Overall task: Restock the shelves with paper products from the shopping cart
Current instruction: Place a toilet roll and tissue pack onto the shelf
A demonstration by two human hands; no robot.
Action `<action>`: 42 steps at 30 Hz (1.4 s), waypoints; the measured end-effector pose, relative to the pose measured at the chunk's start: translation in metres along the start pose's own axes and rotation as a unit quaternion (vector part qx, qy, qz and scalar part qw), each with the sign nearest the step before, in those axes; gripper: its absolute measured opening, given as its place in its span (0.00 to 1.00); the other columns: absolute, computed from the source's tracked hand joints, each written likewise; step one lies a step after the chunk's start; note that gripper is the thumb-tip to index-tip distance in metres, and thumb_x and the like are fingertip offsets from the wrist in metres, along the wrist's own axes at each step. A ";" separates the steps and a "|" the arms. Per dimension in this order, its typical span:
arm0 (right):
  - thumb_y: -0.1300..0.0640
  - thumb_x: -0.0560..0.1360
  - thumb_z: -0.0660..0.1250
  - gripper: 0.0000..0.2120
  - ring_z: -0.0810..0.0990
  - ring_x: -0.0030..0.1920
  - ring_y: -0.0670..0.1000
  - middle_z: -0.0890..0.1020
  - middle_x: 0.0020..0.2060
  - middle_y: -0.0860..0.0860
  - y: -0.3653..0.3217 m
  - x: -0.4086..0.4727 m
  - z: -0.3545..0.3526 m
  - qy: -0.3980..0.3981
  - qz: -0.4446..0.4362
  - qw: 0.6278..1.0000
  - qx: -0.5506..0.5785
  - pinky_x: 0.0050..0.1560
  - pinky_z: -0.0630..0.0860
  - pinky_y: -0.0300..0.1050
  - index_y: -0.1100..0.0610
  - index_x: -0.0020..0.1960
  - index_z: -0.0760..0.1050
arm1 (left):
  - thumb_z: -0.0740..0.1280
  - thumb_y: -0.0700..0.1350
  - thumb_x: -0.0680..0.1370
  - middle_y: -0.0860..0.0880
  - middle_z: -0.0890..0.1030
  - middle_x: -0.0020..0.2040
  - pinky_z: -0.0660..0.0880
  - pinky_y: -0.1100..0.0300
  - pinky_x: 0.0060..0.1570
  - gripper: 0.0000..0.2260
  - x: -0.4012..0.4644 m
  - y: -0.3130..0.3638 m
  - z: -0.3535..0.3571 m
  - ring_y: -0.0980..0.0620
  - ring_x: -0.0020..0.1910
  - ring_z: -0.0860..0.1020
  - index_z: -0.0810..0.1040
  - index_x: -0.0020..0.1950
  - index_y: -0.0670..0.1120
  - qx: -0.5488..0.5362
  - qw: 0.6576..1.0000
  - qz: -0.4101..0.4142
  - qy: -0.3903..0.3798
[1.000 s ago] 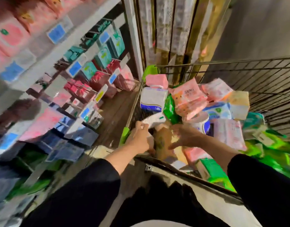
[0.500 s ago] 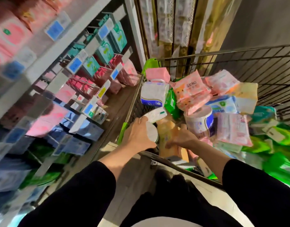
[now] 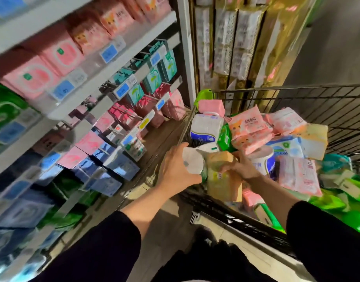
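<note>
Paper products, two packs of them, sit in our grip at the near left corner of the shopping cart. Our left hand curls its fingers round a white pack with a green end, holding it at the cart's near rim. Just to the right of it, touching or nearly so, our right hand rests its fingers over the top edge of a tan pack that stands upright among the load; we cannot tell how firmly that hand has closed on it.

Beyond both grips, the cart is heaped: a white and blue pack just past the left hand, pink packs further out, a toilet roll just past the right hand, and green packs well off to the right.

To the left of the left grip, across a strip of floor, the shelves rise with pink, teal and blue packs behind price tags.

We judge that the step in hand is the pick: both packs are taken hold of but not yet clear of the cart. The next move calls for lifting them over the wire rim without dragging the neighbours out, then swinging left and finding the shelf rows that match each pack. The heap looks loose, so a pink pack may slide as the tan one comes away.
</note>
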State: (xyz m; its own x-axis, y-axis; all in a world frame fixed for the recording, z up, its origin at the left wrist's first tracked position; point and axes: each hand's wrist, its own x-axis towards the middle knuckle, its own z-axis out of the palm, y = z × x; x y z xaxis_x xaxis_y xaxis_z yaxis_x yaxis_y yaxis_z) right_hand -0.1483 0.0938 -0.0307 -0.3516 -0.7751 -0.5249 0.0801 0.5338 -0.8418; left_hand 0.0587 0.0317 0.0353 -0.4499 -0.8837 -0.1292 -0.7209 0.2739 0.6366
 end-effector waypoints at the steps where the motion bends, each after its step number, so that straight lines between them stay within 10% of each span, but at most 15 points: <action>1: 0.48 0.42 0.77 0.49 0.76 0.57 0.58 0.76 0.56 0.56 -0.012 -0.006 0.000 0.004 -0.015 0.999 0.039 0.50 0.78 0.53 0.54 0.62 0.67 | 0.76 0.50 0.60 0.53 0.71 0.65 0.70 0.57 0.58 0.42 0.000 0.001 -0.007 0.52 0.62 0.70 0.63 0.73 0.53 -0.022 0.999 -0.017 0.017; 6: 0.62 0.59 0.77 0.38 0.79 0.41 0.48 0.77 0.48 0.53 -0.076 -0.027 -0.014 -0.024 -0.091 0.984 0.150 0.32 0.72 0.39 0.59 0.67 0.68 | 0.78 0.44 0.66 0.57 0.71 0.62 0.67 0.62 0.57 0.38 0.001 0.007 -0.053 0.58 0.61 0.70 0.66 0.73 0.50 -0.149 0.982 -0.027 0.114; 14: 0.66 0.59 0.67 0.12 0.77 0.26 0.48 0.78 0.29 0.51 -0.186 -0.072 0.016 -0.125 -0.259 0.930 0.227 0.26 0.73 0.37 0.62 0.42 0.73 | 0.77 0.48 0.65 0.49 0.75 0.65 0.68 0.63 0.62 0.31 -0.008 0.021 -0.194 0.54 0.63 0.74 0.74 0.67 0.47 -0.215 0.941 0.032 0.260; 19: 0.58 0.54 0.83 0.33 0.81 0.44 0.57 0.81 0.44 0.59 -0.254 -0.092 0.062 -0.191 -0.331 0.904 0.194 0.49 0.76 0.50 0.64 0.55 0.75 | 0.75 0.54 0.62 0.52 0.73 0.59 0.68 0.61 0.59 0.35 -0.053 0.023 -0.292 0.54 0.59 0.72 0.74 0.68 0.47 -0.154 0.931 0.035 0.329; 25: 0.61 0.52 0.75 0.23 0.81 0.40 0.53 0.81 0.37 0.55 -0.336 -0.135 0.137 -0.261 -0.401 0.864 0.156 0.39 0.75 0.41 0.64 0.46 0.76 | 0.72 0.62 0.51 0.50 0.77 0.61 0.71 0.59 0.52 0.43 -0.123 0.017 -0.374 0.51 0.56 0.75 0.75 0.66 0.51 -0.096 0.921 0.005 0.378; 28: 0.66 0.58 0.74 0.40 0.83 0.49 0.58 0.82 0.46 0.58 -0.361 -0.155 0.176 -0.308 -0.413 0.834 0.196 0.43 0.79 0.44 0.65 0.68 0.66 | 0.74 0.59 0.51 0.51 0.77 0.59 0.71 0.70 0.43 0.42 -0.158 0.013 -0.396 0.54 0.53 0.75 0.76 0.66 0.54 -0.100 0.920 0.001 0.378; 31: 0.66 0.65 0.70 0.35 0.80 0.55 0.59 0.80 0.55 0.59 -0.374 -0.178 0.218 -0.386 -0.420 0.794 0.211 0.54 0.78 0.48 0.62 0.70 0.67 | 0.77 0.53 0.60 0.51 0.75 0.62 0.67 0.76 0.41 0.37 -0.183 0.016 -0.405 0.57 0.57 0.71 0.72 0.69 0.59 -0.052 0.929 0.018 0.365; 34: 0.66 0.68 0.71 0.26 0.80 0.54 0.56 0.80 0.54 0.57 -0.388 -0.195 0.249 -0.450 -0.413 0.758 0.231 0.52 0.79 0.47 0.61 0.66 0.72 | 0.67 0.62 0.50 0.53 0.76 0.61 0.73 0.61 0.53 0.34 -0.201 0.027 -0.416 0.55 0.57 0.74 0.72 0.57 0.72 -0.021 0.926 0.004 0.377; 39: 0.64 0.70 0.71 0.26 0.81 0.55 0.57 0.80 0.55 0.55 -0.410 -0.197 0.257 -0.481 -0.371 0.762 0.224 0.56 0.78 0.63 0.53 0.66 0.72 | 0.66 0.58 0.56 0.49 0.77 0.43 0.67 0.67 0.36 0.19 -0.211 0.045 -0.430 0.60 0.35 0.70 0.75 0.45 0.55 0.090 0.916 0.005 0.390; 42: 0.48 0.66 0.75 0.25 0.77 0.56 0.64 0.78 0.56 0.60 -0.426 -0.199 0.249 -0.462 -0.334 0.784 0.247 0.54 0.76 0.62 0.55 0.60 0.75 | 0.64 0.61 0.56 0.49 0.77 0.35 0.74 0.53 0.40 0.21 -0.195 0.052 -0.437 0.55 0.35 0.75 0.75 0.39 0.47 0.138 0.915 0.025 0.377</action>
State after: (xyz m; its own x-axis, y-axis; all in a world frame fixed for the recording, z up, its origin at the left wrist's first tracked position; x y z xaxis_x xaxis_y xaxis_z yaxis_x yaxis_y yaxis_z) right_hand 0.1198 -0.0632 0.4012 0.3376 -0.8616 0.3791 0.5971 -0.1153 -0.7938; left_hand 0.3392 0.0526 0.4261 -0.0685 -0.8498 0.5227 -0.8623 0.3139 0.3973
